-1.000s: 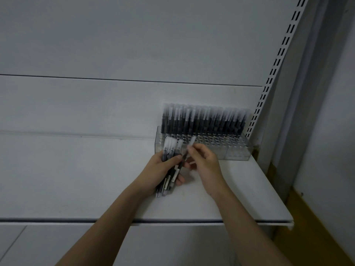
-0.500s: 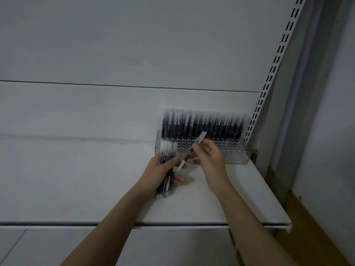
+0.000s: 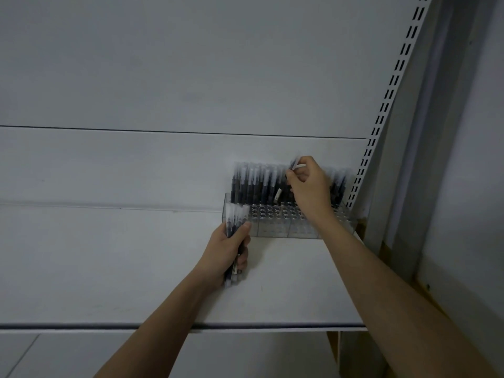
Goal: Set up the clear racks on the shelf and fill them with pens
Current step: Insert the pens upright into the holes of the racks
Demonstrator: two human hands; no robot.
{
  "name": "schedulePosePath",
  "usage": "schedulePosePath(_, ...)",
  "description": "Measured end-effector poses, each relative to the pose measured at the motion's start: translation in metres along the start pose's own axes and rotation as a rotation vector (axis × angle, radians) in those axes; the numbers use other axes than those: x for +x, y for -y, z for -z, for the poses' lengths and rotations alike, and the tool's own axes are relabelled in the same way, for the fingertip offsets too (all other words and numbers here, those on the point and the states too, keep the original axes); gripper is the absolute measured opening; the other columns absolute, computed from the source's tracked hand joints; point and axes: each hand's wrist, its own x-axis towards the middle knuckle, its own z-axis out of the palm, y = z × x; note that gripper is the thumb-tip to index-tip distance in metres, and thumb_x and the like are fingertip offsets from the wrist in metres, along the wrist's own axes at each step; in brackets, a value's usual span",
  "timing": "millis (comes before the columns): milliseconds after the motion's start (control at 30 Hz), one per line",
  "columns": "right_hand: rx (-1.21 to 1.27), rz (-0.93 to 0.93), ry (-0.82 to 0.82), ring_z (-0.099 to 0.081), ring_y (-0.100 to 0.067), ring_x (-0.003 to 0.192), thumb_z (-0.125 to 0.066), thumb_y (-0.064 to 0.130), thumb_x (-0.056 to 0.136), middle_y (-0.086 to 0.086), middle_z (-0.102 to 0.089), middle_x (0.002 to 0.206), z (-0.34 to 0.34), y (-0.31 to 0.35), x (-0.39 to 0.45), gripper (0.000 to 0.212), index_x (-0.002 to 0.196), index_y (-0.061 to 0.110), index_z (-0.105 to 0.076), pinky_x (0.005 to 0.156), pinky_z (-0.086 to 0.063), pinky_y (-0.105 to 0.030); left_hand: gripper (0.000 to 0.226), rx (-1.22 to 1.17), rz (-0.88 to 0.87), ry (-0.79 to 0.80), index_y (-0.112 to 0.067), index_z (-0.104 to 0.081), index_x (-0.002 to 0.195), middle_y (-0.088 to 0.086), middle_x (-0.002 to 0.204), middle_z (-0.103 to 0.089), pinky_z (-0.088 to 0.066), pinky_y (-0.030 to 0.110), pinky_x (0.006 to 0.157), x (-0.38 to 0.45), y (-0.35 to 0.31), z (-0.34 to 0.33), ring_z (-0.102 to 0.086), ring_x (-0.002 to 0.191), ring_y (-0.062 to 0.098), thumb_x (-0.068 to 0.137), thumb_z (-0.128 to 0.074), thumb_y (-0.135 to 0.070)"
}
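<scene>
Presently listed: white shelf (image 3: 136,268), bearing one clear rack (image 3: 278,227) at its back right corner, beside a slotted upright (image 3: 392,85). Rack's rear rows filled with standing pens (image 3: 253,184); front holes open. Right hand (image 3: 309,184), raised over the filled rows, pinches a single pen (image 3: 294,163) tilted above them. Left hand (image 3: 227,252), low on the shelf just before the rack's left end, grips a bundle of pens (image 3: 236,216).

One clear rack (image 3: 289,222) on one shelf (image 3: 109,268). Two hands in view. Pens too many and too blurred to count.
</scene>
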Motion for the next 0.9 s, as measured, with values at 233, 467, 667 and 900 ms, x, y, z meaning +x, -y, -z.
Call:
schedulePosePath(233,-0.121,0.031,0.019,-0.063,-0.013,0.077,-0.061,0.012,0.096,0.002,-0.064,0.084,-0.007,0.003,0.005,0.008,0.099,0.015,-0.055,0.064,-0.046,-0.019,0.026,0.062,-0.016,-0.021,-0.009,-0.041,0.072,0.016,0.064,-0.035,-0.029,0.024,0.040,-0.002,-0.003,-0.001,-0.032,0.039,0.019,0.098,-0.046,-0.007)
schedulePosePath(467,-0.345,-0.024,0.122,-0.054,-0.019,0.069,-0.062,0.014,0.096,-0.010,-0.062,0.079,-0.017,-0.016,-0.012,0.015,0.089,0.005,-0.053,0.065,-0.049,-0.033,0.022,0.075,-0.028,0.075,-0.005,-0.057,0.088,0.014,0.051,-0.050,-0.036,0.025,0.039,-0.005,-0.002,0.002,-0.041,0.040,0.023,0.101,-0.053,-0.023)
schedulePosePath(667,-0.265,-0.041,0.017,-0.054,-0.017,0.080,-0.066,0.020,0.094,0.000,-0.056,0.091,-0.015,-0.010,-0.023,0.019,0.106,0.010,-0.054,0.071,-0.046,-0.028,0.026,0.052,-0.037,0.089,-0.019,-0.069,0.079,0.027,0.075,-0.056,-0.041,0.030,0.046,-0.005,-0.003,0.005,-0.046,0.052,0.027,0.099,-0.056,-0.029)
schedulePosePath(900,0.370,-0.364,0.231,-0.061,-0.016,0.060,-0.055,0.027,0.101,-0.002,-0.066,0.070,-0.027,-0.003,-0.085,0.021,0.089,0.012,-0.063,0.059,-0.047,-0.030,0.026,0.044,-0.021,0.212,-0.003,-0.054,0.083,0.013,0.050,-0.043,-0.036,0.027,0.041,-0.013,-0.003,-0.002,-0.038,0.039,0.022,0.102,-0.051,-0.022)
